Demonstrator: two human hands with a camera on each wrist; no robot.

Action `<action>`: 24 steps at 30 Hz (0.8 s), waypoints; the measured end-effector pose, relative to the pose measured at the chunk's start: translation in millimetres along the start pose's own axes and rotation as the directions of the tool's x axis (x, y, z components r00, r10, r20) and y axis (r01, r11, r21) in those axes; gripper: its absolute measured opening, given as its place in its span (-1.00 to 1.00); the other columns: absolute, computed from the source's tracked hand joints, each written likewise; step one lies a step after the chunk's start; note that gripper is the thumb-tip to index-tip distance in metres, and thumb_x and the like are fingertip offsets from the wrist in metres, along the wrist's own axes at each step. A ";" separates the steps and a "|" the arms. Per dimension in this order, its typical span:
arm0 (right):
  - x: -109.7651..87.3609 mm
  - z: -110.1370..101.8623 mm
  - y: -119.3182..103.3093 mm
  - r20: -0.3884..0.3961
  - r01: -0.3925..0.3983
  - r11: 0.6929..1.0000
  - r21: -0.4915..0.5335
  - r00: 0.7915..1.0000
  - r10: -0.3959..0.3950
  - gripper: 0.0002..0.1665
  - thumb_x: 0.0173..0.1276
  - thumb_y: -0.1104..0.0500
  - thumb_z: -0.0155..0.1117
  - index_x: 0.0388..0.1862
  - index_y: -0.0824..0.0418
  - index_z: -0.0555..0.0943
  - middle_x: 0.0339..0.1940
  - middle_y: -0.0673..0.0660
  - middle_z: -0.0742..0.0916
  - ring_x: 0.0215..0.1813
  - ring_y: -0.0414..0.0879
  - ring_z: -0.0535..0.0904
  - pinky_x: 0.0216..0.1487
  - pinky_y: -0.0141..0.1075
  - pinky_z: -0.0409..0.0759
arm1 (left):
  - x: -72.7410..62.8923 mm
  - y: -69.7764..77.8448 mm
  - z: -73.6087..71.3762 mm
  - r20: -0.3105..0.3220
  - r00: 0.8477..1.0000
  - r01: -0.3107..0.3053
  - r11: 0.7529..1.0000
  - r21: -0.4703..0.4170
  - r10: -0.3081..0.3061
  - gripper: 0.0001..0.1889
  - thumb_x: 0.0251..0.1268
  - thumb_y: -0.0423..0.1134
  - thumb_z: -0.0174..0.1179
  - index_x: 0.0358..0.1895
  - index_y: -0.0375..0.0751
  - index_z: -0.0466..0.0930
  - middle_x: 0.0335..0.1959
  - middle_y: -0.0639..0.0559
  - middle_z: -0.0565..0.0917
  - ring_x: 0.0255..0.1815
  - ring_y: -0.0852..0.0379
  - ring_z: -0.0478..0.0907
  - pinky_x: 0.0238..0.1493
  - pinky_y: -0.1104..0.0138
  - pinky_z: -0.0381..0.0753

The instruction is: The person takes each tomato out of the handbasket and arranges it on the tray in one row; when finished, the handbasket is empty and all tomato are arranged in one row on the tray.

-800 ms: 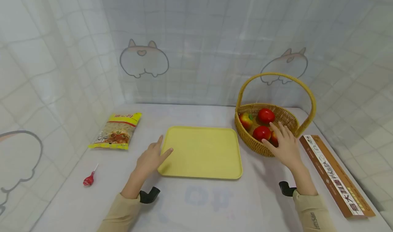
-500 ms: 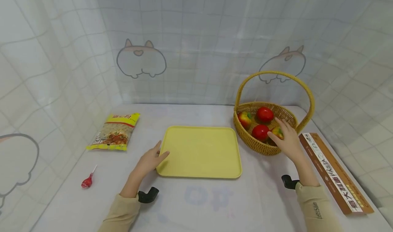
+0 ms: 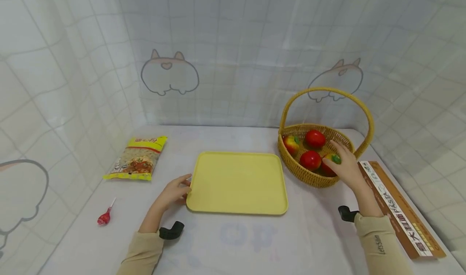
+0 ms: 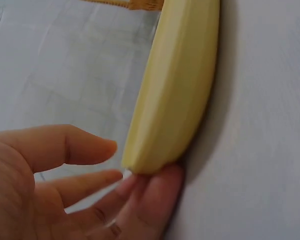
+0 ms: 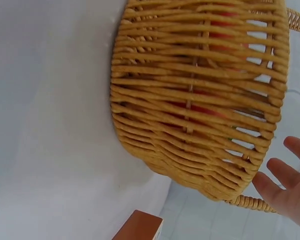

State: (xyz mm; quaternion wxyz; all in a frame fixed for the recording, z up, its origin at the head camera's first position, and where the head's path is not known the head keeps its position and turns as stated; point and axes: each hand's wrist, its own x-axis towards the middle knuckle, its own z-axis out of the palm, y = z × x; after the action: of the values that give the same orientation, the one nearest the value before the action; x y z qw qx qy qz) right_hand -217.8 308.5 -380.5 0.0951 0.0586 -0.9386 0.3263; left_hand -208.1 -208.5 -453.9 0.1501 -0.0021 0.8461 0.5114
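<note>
One yellow tray (image 3: 238,182) touches my unclosed left hand (image 3: 174,191); my spread right hand (image 3: 348,168) seems to reach for the green-topped fruit (image 3: 335,159) beneath it, needing a grip next.

- Long, flat brown cardboard box with an orange-brown side (image 3: 400,210), at the right of the table: "PASTA" in dark capitals on its white strip, running along the box's length.
- The same strip, nearer the box's close end: Chinese characters, of which "大利面" can be read; the one before them is blurred. The remaining print on the box is too small to read.
- Beige fabric sleeve on the person's right arm (image 3: 380,244): "LetsSlim" in small dark letters near the cuff.
- White tabletop (image 3: 309,242): large, faint pale-blue letters that look like "Op", in front of the tray.
- Clear-and-yellow plastic food bag (image 3: 136,157): red characters on its upper yellow band, too blurred to read.
</note>
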 end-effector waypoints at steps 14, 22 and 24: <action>23.8 -4.7 11.6 0.119 0.017 0.998 -0.062 0.993 -0.010 -0.11 0.14 0.20 0.27 0.39 0.39 0.10 0.34 0.51 0.18 0.33 0.45 0.03 0.20 0.37 0.05 | 4.9 -19.3 -8.4 0.086 0.995 -0.036 0.988 -0.150 0.049 -0.33 0.12 -0.43 0.10 0.37 -0.36 0.14 0.17 -0.38 0.30 -0.27 0.08 0.55 -0.32 0.21 0.67; 40.7 -1.1 19.7 0.224 0.027 0.985 -0.171 0.975 0.012 0.03 -0.10 0.33 0.34 0.39 0.37 0.10 0.31 0.59 0.16 0.30 0.53 -0.03 0.20 0.39 -0.02 | 6.3 -21.7 -10.1 0.099 0.994 -0.036 0.983 -0.179 0.054 -0.34 0.15 -0.43 0.11 0.37 -0.34 0.14 0.18 -0.37 0.30 -0.26 0.09 0.56 -0.29 0.22 0.67; 42.0 -0.8 21.0 0.244 0.019 0.984 -0.178 0.970 0.025 0.05 -0.13 0.36 0.33 0.39 0.37 0.08 0.30 0.61 0.15 0.28 0.55 -0.01 0.18 0.39 0.04 | 6.1 -22.1 -9.7 0.102 0.993 -0.038 0.983 -0.180 0.057 -0.34 0.16 -0.42 0.11 0.37 -0.35 0.13 0.18 -0.37 0.30 -0.25 0.10 0.56 -0.29 0.22 0.67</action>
State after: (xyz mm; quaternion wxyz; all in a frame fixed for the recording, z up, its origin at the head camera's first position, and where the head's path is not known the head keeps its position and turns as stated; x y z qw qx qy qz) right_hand -262.3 323.3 -383.4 -0.0171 0.0882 -0.9687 0.2312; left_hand -212.9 -226.5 -470.4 0.1819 0.0320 0.7877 0.5877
